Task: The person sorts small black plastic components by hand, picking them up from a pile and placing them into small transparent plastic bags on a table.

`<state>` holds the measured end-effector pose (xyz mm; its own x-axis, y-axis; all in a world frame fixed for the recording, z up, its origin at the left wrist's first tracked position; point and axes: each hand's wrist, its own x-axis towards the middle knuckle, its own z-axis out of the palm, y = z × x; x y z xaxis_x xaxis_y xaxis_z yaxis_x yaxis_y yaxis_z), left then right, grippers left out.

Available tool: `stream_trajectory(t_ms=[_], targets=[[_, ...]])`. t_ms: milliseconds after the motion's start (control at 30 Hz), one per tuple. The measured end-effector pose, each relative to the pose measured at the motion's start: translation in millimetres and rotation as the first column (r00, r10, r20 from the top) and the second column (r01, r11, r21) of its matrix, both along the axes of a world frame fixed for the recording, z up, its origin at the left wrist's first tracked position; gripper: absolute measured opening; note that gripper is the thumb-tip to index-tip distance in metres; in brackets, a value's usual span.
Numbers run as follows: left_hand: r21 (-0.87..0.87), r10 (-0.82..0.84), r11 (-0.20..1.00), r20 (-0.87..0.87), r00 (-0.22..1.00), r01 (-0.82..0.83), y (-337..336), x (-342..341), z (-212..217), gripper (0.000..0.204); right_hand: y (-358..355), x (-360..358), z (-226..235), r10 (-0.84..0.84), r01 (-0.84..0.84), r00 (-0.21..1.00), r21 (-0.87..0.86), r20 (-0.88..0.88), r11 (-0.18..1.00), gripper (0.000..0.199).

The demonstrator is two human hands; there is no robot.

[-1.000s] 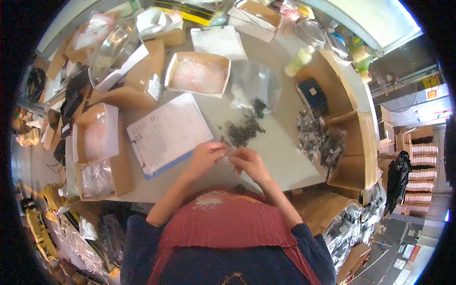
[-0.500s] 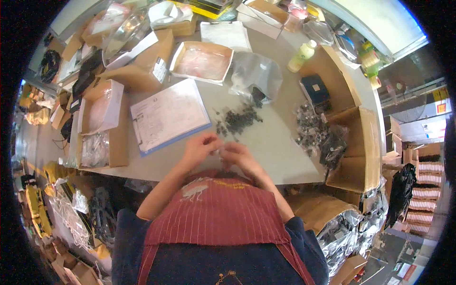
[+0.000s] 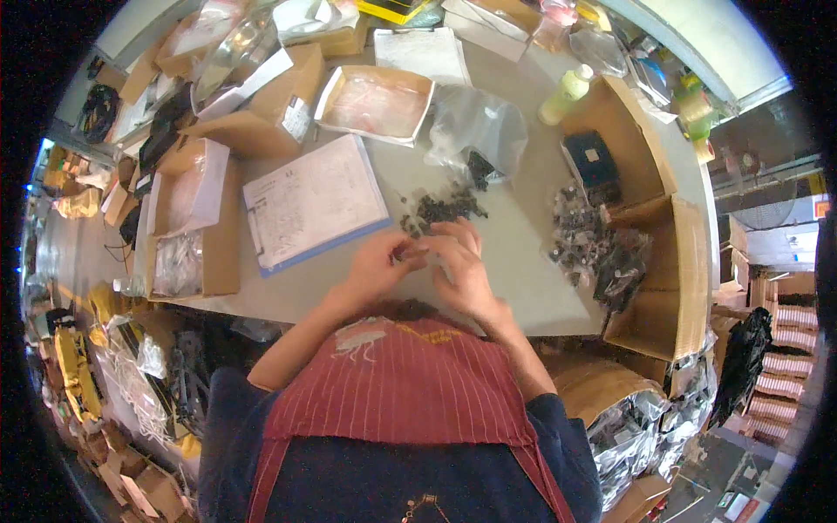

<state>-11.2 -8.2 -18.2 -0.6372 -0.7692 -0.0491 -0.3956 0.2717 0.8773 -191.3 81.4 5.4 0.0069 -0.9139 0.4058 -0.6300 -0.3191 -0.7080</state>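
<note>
In front of me both hands are at the near edge of a heap of small black parts [image 3: 445,207] on the table. My left hand [image 3: 381,264] is closed, its fingers curled into a pinch; whatever they hold is too small to make out. My right hand [image 3: 464,272] is just beside it, fingers spread and reaching toward the left fingertips and the heap. I see nothing clearly held in it. Behind the heap lies a clear plastic bag [image 3: 488,118] with more black parts at its mouth. To the left, a blue clipboard with printed sheets [image 3: 314,205] lies near my left hand.
An open cardboard box [image 3: 684,261] on the right has bagged small parts [image 3: 580,231] and a dark blue box [image 3: 593,166] beside it. A greenish bottle [image 3: 567,94] stands behind. A shallow white-edged tray [image 3: 327,113] and a carton of plastic bags [image 3: 221,261] are leftward.
My right hand has moved forward to the heap's near edge, with its fingers spreading. My left hand has shifted slightly and stays curled. The view has tilted a little.
</note>
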Motion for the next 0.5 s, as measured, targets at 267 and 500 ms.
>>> stream_trajectory(t_ms=[267, 500], targets=[[-0.386, 0.067, 0.920, -0.029, 0.997, -0.073, 6, -4, -6, 0.033, 8, 7, -10, 0.034, -0.012, 0.980, 0.112, -0.196, 0.994, 0.055], [-0.548, -0.089, 0.822, 0.138, 0.986, 0.151, 1, 3, -31, 0.018, 14, 19, -32, 0.142, -0.118, 0.969, 0.125, -0.202, 0.985, 0.055]])
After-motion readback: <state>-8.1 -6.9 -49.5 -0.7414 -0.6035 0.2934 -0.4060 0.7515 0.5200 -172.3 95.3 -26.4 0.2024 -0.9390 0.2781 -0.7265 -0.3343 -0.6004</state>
